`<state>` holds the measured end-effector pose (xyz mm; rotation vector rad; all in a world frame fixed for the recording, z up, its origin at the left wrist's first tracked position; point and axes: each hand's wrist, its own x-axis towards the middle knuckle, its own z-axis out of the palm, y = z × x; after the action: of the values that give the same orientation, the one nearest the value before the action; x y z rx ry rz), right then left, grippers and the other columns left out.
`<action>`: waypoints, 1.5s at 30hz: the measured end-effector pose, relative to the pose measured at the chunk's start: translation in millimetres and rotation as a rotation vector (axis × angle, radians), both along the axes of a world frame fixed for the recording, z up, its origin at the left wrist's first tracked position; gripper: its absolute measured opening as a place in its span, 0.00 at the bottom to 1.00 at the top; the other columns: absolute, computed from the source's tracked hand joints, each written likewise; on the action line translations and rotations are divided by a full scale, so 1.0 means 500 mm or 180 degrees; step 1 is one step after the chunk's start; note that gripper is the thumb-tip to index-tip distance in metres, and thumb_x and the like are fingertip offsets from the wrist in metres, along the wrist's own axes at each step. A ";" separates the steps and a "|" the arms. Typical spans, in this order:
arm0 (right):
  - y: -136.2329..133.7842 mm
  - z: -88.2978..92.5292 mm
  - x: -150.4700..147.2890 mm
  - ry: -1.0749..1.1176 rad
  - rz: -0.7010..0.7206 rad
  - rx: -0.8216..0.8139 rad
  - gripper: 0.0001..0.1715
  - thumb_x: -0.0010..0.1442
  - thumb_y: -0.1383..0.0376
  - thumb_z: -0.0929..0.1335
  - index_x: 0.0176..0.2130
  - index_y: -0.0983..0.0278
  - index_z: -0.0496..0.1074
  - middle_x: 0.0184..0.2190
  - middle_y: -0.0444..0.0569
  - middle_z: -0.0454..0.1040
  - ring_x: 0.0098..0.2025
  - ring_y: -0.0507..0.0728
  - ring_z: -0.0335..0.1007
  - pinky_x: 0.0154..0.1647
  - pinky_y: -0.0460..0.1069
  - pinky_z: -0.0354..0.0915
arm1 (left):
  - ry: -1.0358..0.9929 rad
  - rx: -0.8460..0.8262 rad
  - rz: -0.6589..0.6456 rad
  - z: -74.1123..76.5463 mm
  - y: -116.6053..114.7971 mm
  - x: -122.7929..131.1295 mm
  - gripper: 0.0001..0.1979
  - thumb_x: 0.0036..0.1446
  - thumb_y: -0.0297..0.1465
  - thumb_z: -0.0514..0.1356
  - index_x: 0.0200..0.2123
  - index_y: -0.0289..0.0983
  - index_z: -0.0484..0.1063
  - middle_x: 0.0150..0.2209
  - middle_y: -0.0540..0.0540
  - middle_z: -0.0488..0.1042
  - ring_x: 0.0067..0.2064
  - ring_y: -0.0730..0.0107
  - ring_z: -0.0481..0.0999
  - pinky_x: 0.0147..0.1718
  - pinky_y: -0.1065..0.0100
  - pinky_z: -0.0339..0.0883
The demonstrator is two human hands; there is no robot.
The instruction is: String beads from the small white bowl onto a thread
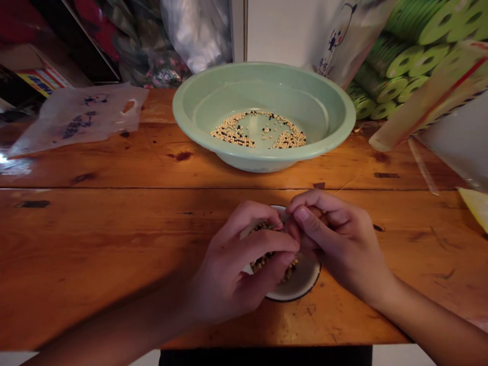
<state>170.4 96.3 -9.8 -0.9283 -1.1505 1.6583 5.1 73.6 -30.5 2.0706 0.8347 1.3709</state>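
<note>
A small white bowl [305, 279] with a dark rim stands near the table's front edge, holding brownish beans [263, 262]. Over its left part is my left hand [247, 259], fingers curved, thumb and index finger drawn together near my right hand; anything between them is too small to tell. My right hand [335, 234] is above the bowl's right side, fingers curled and thumb pressed against them, partly hiding something brownish. Behind both hands, a large green basin [263, 157] contains pale and black beans [232, 129] spread around its bottom.
The wooden table [95, 234] bears a flat plastic bag [87, 119] at the back left. A clear bag with a red stripe [438, 96] lies at the right, before green spools [404, 66]. A cardboard box [41, 66] is at the far left.
</note>
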 end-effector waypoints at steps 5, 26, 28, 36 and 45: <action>0.008 -0.003 0.005 0.0458 0.0160 -0.0306 0.07 0.64 0.66 0.67 0.33 0.64 0.73 0.19 0.41 0.68 0.15 0.42 0.46 0.14 0.39 0.43 | 0.0288 -0.0080 -0.0022 0.003 -0.003 -0.003 0.10 0.56 0.18 0.58 0.37 0.37 0.72 0.43 0.45 0.65 0.48 0.68 0.70 0.47 0.66 0.68; -0.010 -0.002 0.001 -0.1400 -0.0568 0.1559 0.06 0.63 0.71 0.65 0.35 0.62 0.71 0.22 0.38 0.69 0.20 0.44 0.59 0.18 0.39 0.55 | 0.0027 -0.0354 0.0088 0.002 0.000 0.005 0.07 0.56 0.21 0.61 0.40 0.33 0.72 0.43 0.43 0.71 0.49 0.69 0.72 0.50 0.69 0.67; -0.011 -0.006 -0.001 -0.1587 -0.0619 0.1652 0.06 0.63 0.71 0.65 0.35 0.62 0.71 0.22 0.37 0.69 0.19 0.44 0.58 0.17 0.40 0.54 | 0.0058 -0.0291 0.0199 -0.002 0.002 0.008 0.07 0.56 0.20 0.62 0.38 0.34 0.72 0.42 0.44 0.72 0.47 0.71 0.73 0.49 0.70 0.68; -0.017 -0.018 -0.007 -0.1503 -0.0665 0.1412 0.06 0.64 0.68 0.64 0.35 0.61 0.70 0.21 0.38 0.68 0.18 0.46 0.59 0.15 0.42 0.55 | 0.0167 -0.0197 0.0380 -0.013 0.002 0.012 0.07 0.58 0.21 0.60 0.37 0.37 0.71 0.41 0.46 0.72 0.45 0.72 0.73 0.45 0.69 0.69; -0.016 -0.016 -0.008 -0.1396 -0.0684 0.1302 0.06 0.64 0.68 0.64 0.34 0.62 0.70 0.17 0.36 0.61 0.16 0.46 0.55 0.15 0.42 0.53 | 0.0548 -0.0198 0.0401 -0.015 0.000 0.012 0.07 0.60 0.20 0.56 0.38 0.38 0.68 0.42 0.48 0.69 0.47 0.73 0.70 0.48 0.69 0.65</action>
<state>166.6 88.2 -17.7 -1.1272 -1.5490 1.0163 11.1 73.4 -37.9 2.1414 1.0823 1.2255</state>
